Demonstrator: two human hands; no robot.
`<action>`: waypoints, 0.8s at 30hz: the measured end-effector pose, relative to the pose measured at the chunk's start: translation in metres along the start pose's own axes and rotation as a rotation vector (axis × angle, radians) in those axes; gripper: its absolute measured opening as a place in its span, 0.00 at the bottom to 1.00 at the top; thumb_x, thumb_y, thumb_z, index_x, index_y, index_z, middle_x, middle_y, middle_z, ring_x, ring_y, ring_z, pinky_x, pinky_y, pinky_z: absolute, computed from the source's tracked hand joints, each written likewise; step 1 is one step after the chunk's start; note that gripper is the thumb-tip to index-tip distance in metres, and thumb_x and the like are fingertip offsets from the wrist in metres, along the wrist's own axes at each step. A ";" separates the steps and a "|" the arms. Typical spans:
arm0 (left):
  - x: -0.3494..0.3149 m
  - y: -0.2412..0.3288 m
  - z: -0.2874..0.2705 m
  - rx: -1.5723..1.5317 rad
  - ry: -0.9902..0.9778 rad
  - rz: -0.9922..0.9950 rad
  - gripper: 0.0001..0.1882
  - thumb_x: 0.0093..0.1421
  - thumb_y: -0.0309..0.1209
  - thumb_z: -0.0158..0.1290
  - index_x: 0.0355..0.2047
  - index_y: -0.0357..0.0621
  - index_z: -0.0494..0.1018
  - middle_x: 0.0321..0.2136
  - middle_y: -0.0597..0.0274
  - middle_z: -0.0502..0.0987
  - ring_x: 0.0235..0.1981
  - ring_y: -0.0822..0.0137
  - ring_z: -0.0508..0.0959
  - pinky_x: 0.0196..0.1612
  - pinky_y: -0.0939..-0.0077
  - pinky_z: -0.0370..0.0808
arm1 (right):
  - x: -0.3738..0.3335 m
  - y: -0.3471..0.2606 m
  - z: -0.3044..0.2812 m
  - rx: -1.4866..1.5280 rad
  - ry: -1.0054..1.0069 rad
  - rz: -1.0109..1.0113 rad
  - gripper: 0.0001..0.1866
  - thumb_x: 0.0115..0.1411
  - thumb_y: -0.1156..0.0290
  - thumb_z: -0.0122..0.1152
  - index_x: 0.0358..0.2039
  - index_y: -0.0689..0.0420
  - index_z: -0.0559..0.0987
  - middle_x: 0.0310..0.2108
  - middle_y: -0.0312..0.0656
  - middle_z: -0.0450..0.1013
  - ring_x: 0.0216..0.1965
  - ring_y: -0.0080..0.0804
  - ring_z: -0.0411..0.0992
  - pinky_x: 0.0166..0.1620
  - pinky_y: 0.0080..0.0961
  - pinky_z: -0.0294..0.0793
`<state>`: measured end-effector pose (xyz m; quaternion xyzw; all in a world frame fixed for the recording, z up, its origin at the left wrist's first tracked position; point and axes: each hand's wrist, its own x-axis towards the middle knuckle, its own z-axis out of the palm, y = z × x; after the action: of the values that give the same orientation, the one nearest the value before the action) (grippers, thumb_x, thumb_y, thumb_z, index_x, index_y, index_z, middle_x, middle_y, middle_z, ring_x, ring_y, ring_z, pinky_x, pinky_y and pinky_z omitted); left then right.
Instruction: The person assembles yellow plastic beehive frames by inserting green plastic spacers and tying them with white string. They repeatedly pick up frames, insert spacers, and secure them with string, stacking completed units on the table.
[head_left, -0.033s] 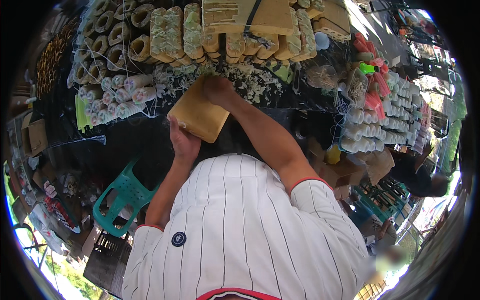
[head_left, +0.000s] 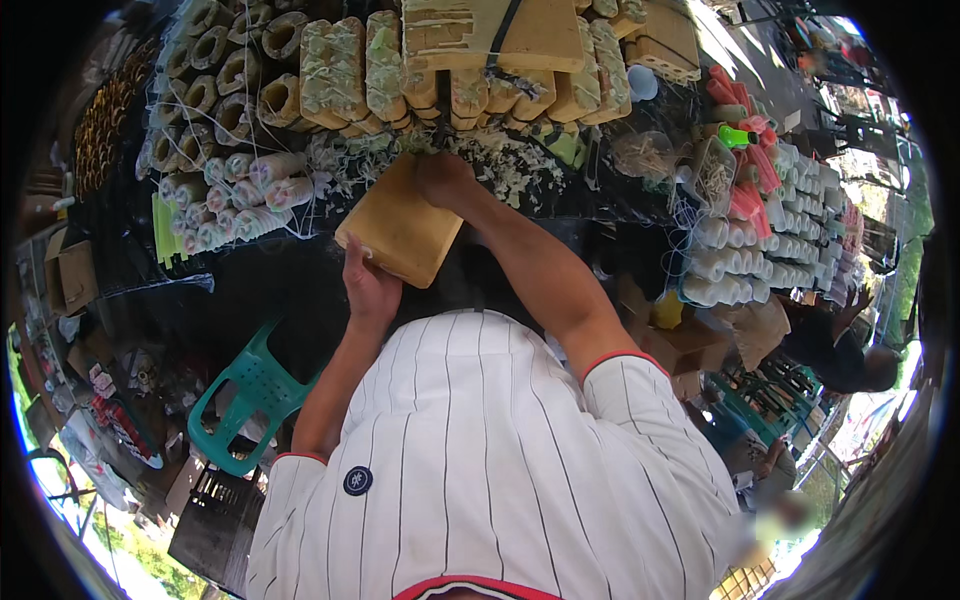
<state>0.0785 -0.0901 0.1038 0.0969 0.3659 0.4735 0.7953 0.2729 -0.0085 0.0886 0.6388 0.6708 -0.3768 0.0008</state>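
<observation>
A tan, smooth-faced rectangular block (head_left: 398,222) is tilted at the front edge of the dark work table. My left hand (head_left: 372,290) grips its near left corner, the thumb up along the side and the other fingers partly hidden beneath. At the block's far right edge my right hand (head_left: 445,182) is closed in a fist; whatever it holds is hidden by the hand. Pale wax-like shavings (head_left: 515,165) lie scattered beyond and beside this hand.
Behind the shavings stand tan blocks bound with dark bands (head_left: 345,75). Hollow tubes (head_left: 240,118) and wrapped candles (head_left: 235,195) are stacked at left. White candle-like rolls (head_left: 725,260) and a bag of small sticks (head_left: 715,175) lie at right. A green plastic chair (head_left: 250,395) stands lower left.
My right hand has shifted slightly to the right along the block's far edge. The block has moved a little to the right with both hands still at it.
</observation>
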 end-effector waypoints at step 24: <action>-0.011 0.030 0.028 0.968 0.099 0.276 0.31 0.49 0.18 0.62 0.57 0.33 0.72 0.48 0.55 0.82 0.48 0.64 0.83 0.53 0.68 0.80 | -0.106 -0.065 -0.027 -0.099 0.562 -0.229 0.27 0.61 0.72 0.60 0.61 0.65 0.72 0.35 0.58 0.82 0.32 0.54 0.84 0.34 0.48 0.85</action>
<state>0.0739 -0.0779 0.1443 0.4794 0.5646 0.3542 0.5709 0.2496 -0.0793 0.1913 0.6374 0.7300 -0.1497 -0.1961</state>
